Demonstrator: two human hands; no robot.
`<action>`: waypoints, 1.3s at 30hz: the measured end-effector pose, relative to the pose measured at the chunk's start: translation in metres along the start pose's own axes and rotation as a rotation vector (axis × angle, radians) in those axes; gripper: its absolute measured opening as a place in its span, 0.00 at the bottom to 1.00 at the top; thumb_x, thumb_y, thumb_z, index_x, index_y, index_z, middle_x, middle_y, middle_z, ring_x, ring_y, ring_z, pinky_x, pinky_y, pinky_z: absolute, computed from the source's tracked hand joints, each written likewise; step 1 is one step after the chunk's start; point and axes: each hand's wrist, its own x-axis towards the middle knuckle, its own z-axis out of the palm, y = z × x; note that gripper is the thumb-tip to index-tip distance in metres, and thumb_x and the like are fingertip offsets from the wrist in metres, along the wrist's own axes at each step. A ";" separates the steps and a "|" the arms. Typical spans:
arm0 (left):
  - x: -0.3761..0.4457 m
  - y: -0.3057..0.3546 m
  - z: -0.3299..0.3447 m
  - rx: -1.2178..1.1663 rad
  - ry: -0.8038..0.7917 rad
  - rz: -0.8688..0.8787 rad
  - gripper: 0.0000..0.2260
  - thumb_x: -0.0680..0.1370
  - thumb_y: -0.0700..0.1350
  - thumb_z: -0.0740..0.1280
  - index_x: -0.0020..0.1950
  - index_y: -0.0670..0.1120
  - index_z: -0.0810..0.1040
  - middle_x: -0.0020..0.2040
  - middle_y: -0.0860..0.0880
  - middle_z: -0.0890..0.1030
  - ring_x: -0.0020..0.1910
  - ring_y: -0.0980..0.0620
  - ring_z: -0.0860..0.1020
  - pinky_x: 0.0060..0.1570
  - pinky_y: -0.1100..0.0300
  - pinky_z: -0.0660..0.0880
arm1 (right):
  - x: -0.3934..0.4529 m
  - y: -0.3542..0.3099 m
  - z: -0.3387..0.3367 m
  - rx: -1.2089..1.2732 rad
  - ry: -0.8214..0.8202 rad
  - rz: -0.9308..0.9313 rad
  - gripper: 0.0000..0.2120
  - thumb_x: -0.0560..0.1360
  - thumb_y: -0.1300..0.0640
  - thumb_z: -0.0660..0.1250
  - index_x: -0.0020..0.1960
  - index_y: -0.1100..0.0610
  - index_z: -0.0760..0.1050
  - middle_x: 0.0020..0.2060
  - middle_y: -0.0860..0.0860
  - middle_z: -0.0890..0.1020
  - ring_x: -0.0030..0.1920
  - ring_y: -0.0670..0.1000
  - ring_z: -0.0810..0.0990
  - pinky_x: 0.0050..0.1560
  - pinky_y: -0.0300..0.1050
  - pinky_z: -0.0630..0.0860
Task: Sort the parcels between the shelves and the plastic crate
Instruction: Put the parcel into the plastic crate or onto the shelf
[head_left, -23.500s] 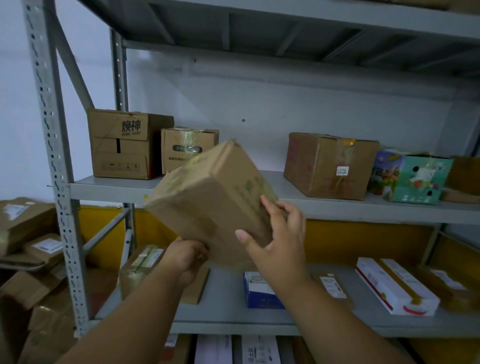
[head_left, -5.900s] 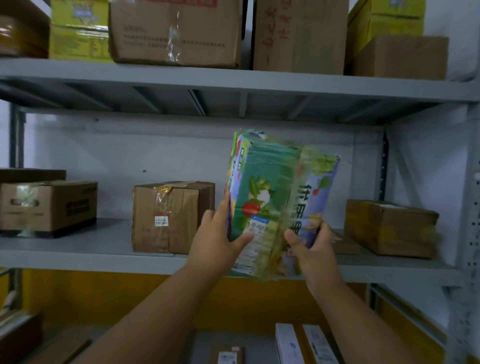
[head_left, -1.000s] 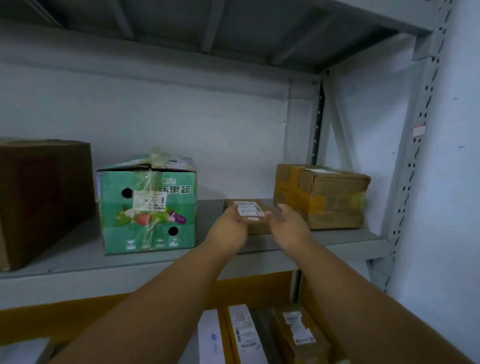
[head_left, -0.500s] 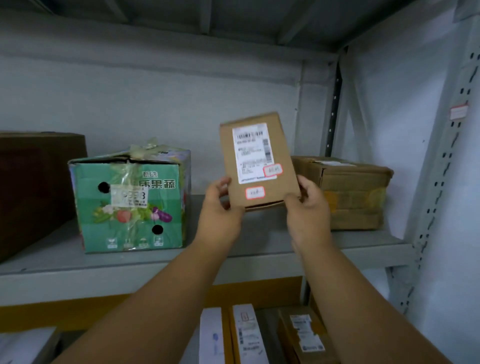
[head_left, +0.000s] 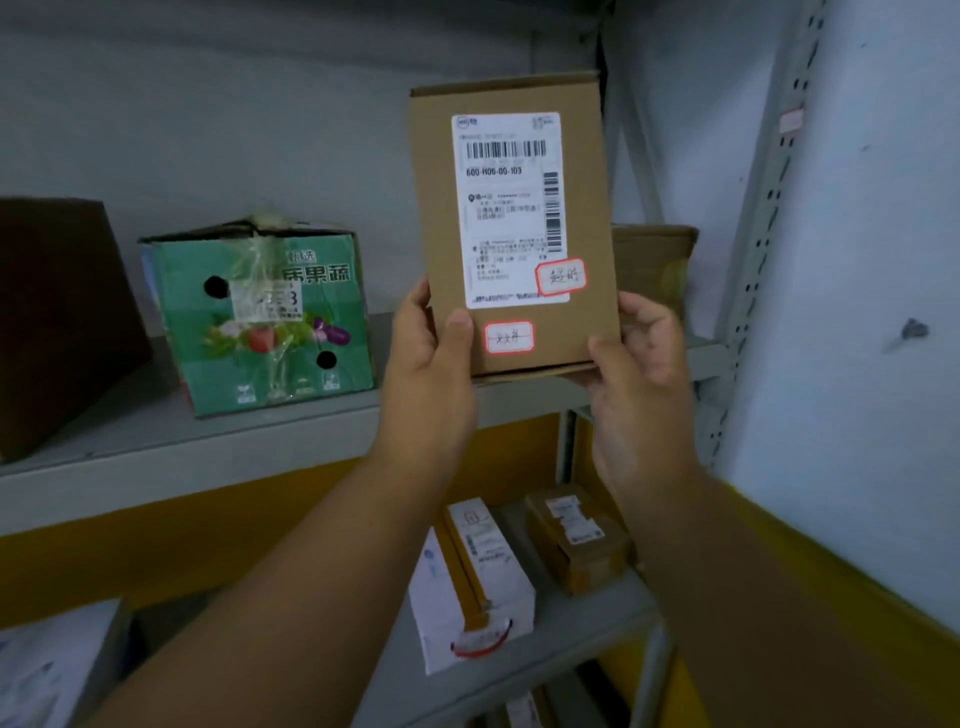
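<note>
Raised nearer, flat parcel (head_left: 511, 223) gripped by both hands, seemingly upright.

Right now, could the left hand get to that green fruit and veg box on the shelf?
Probably not yet: the left hand is gripping the small brown parcel. The green box sits just to its left on the shelf with open space between, so once freed it likely could.

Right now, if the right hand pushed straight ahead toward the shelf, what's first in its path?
Probably the brown carton on the shelf behind the small parcel that the right hand holds; depth unclear.
</note>
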 end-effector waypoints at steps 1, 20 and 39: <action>-0.010 0.003 -0.005 -0.004 -0.034 -0.013 0.18 0.85 0.45 0.59 0.76 0.51 0.66 0.65 0.53 0.80 0.63 0.58 0.78 0.65 0.55 0.76 | -0.013 -0.005 -0.001 -0.011 0.023 0.009 0.16 0.81 0.70 0.60 0.59 0.50 0.72 0.56 0.52 0.84 0.58 0.52 0.84 0.58 0.56 0.81; -0.155 -0.046 0.067 -0.490 -0.346 -0.784 0.16 0.79 0.44 0.70 0.66 0.50 0.76 0.55 0.48 0.86 0.53 0.47 0.85 0.49 0.47 0.83 | -0.192 -0.083 -0.178 -0.330 0.621 0.160 0.15 0.82 0.60 0.65 0.68 0.53 0.71 0.37 0.46 0.84 0.39 0.44 0.82 0.38 0.39 0.78; -0.332 -0.256 0.203 -0.357 -0.594 -1.441 0.22 0.73 0.43 0.71 0.67 0.47 0.77 0.59 0.44 0.85 0.57 0.45 0.84 0.52 0.48 0.83 | -0.247 0.057 -0.394 -0.337 1.016 0.638 0.31 0.80 0.59 0.69 0.78 0.51 0.58 0.55 0.53 0.84 0.54 0.53 0.85 0.50 0.54 0.84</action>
